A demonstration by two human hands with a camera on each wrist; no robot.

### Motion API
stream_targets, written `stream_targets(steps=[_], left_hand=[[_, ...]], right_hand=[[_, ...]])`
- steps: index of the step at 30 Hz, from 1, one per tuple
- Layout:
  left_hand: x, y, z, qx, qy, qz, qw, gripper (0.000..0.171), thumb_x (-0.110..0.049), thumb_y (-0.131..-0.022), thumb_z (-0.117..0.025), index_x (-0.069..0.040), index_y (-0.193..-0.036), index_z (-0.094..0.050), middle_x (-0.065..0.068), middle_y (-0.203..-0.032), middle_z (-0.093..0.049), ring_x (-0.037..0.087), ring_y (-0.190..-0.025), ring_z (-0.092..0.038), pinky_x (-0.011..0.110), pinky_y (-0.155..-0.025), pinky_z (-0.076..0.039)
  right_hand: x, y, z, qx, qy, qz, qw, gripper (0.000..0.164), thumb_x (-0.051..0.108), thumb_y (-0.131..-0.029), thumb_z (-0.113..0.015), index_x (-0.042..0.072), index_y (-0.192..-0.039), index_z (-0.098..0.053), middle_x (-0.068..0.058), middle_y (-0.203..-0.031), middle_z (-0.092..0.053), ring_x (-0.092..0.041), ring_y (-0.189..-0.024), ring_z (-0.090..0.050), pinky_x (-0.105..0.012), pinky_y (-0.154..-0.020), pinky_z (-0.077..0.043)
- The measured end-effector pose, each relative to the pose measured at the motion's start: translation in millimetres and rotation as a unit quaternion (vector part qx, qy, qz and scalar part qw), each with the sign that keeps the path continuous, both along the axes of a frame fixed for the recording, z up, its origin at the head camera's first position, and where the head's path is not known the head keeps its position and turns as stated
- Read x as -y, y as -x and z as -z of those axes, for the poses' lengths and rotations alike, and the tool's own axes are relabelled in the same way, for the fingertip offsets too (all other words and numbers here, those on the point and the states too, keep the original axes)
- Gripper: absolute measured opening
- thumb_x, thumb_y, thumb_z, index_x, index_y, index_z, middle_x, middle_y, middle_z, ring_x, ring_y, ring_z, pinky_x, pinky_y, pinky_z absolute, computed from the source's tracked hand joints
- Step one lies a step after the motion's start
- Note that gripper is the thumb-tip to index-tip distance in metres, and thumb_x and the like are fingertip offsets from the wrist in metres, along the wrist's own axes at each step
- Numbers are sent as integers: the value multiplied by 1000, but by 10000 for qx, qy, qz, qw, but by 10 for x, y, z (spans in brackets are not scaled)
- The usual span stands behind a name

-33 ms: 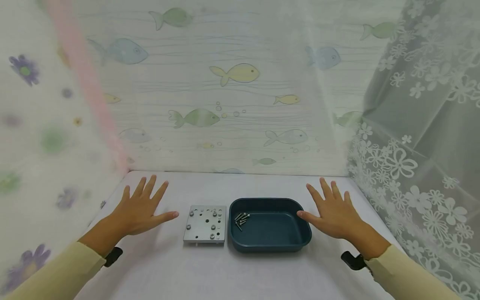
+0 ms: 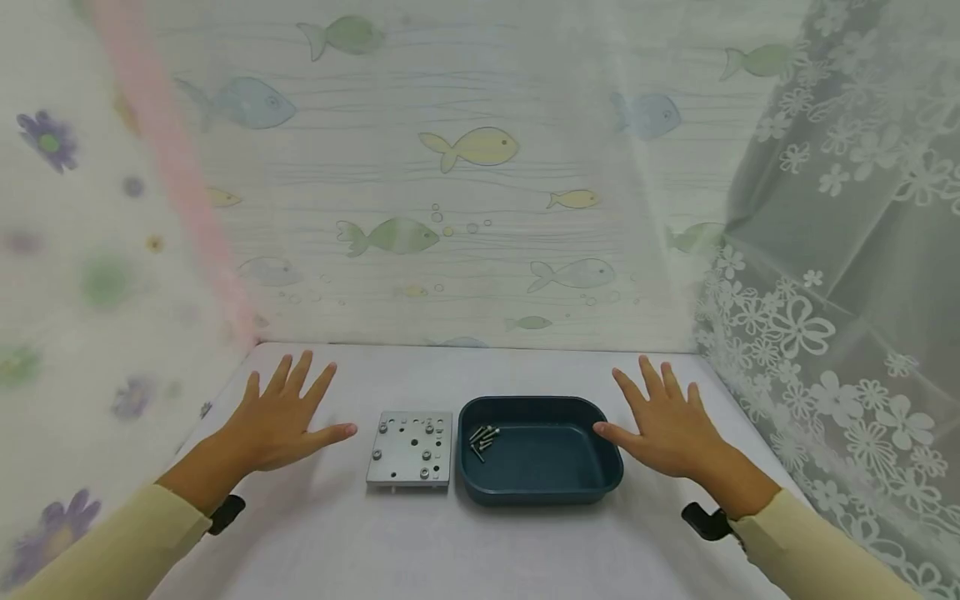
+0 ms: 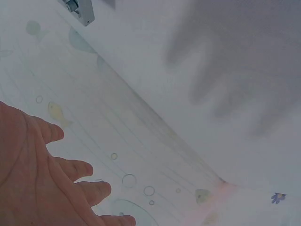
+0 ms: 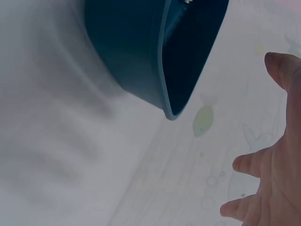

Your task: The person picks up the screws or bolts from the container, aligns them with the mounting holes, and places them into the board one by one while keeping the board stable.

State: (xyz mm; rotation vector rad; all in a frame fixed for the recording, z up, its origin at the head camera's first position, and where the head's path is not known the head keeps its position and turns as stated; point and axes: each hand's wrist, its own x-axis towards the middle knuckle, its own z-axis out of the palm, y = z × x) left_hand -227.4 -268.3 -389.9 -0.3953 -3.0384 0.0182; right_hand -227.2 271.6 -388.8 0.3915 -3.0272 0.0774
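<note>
A square silver metal plate (image 2: 401,457) with drilled holes lies on the white table, several socket-head screws (image 2: 427,455) standing in it. Right beside it is a dark blue rectangular tray (image 2: 540,497), with several loose screws (image 2: 483,437) gathered at its left end. To the left of the plate, my left hand (image 2: 281,417) hovers palm down, fingers spread and holding nothing. My right hand (image 2: 667,425) is spread the same way at the tray's right side, its thumb overlapping the tray rim in the head view. Its palm (image 4: 282,174) shows beside the tray in the right wrist view.
White cloth covers the table (image 2: 480,550). A fish-print curtain (image 2: 480,250) hangs along the back edge, a flower-print curtain (image 2: 90,317) on the left and a sheer lace curtain (image 2: 847,333) on the right. Each wrist wears a black band mount (image 2: 227,514).
</note>
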Motion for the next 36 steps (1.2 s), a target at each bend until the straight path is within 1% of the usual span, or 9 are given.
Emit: stream_targets(steps=[9, 14, 18, 20, 24, 27, 30, 33, 36], left_hand=[[32, 60, 113, 12, -44, 50, 10000, 111, -90, -87, -37, -12, -164, -26, 29, -169, -18, 56, -152, -21, 85, -111, -14], [10, 111, 194, 94, -290, 135, 9994, 109, -87, -90, -38, -8, -163, -28, 31, -165, -26, 56, -141, -41, 77, -105, -38], [-37, 148, 271, 513, -860, 49, 9950, 109, -87, -90, -40, -6, -163, -27, 30, -161, -33, 54, -134, -50, 70, -95, -50], [-66, 161, 311, 743, -1149, -16, 9906, 110, -86, -90, -42, -4, -162, -28, 30, -156, -37, 50, -130, -55, 68, -95, -52], [-134, 187, 392, 1044, -1613, -104, 9813, 104, -81, -91, -49, -4, -159, -32, 26, -147, -47, 32, -108, -65, 56, -89, -56], [-189, 226, 464, 1073, -1984, -93, 9742, 94, -71, -94, -58, -3, -156, -38, 20, -136, -56, 21, -95, -63, 43, -78, -56], [-242, 264, 563, 1001, -2414, -108, 9652, 83, -58, -96, -65, -2, -153, -44, 14, -123, -62, 18, -92, -60, 33, -73, -53], [-295, 292, 663, 1039, -2940, -221, 9499, 75, -47, -96, -71, -2, -150, -47, 11, -117, -65, 18, -93, -61, 29, -70, -53], [-341, 304, 746, 1174, -3485, -449, 9289, 69, -40, -94, -75, -4, -148, -51, 9, -117, -66, 18, -94, -64, 28, -67, -57]], right_hand=[[50, 53, 24, 124, 26, 21, 9999, 102, 88, -91, -36, 17, -164, -30, -29, -170, -14, -60, -152, -13, -85, -111, -14], [98, 120, 35, 127, 67, -117, 9998, 100, 87, -91, -36, 18, -164, -31, -27, -170, -15, -58, -153, -16, -83, -113, -16], [148, 185, 21, 64, 202, -364, 9991, 96, 83, -93, -40, 17, -163, -33, -26, -169, -22, -55, -151, -24, -81, -113, -22], [174, 215, 5, 43, 327, -513, 9981, 93, 80, -94, -44, 16, -162, -35, -25, -167, -28, -53, -150, -31, -78, -113, -27], [229, 283, -8, 135, 548, -759, 9955, 84, 73, -97, -51, 16, -157, -43, -19, -160, -43, -45, -144, -43, -70, -112, -37], [276, 333, -6, 323, 726, -865, 9931, 74, 67, -98, -55, 17, -151, -51, -15, -153, -51, -40, -139, -49, -66, -109, -43], [321, 374, -7, 483, 946, -1032, 9890, 61, 59, -99, -60, 18, -143, -59, -11, -140, -60, -34, -129, -57, -59, -103, -50], [355, 419, 2, 573, 1187, -1281, 9830, 48, 49, -100, -65, 16, -135, -65, -4, -123, -67, -23, -113, -63, -49, -94, -55], [385, 465, 18, 655, 1427, -1496, 9762, 37, 40, -99, -69, 14, -126, -71, 4, -107, -68, -13, -98, -63, -39, -85, -55]])
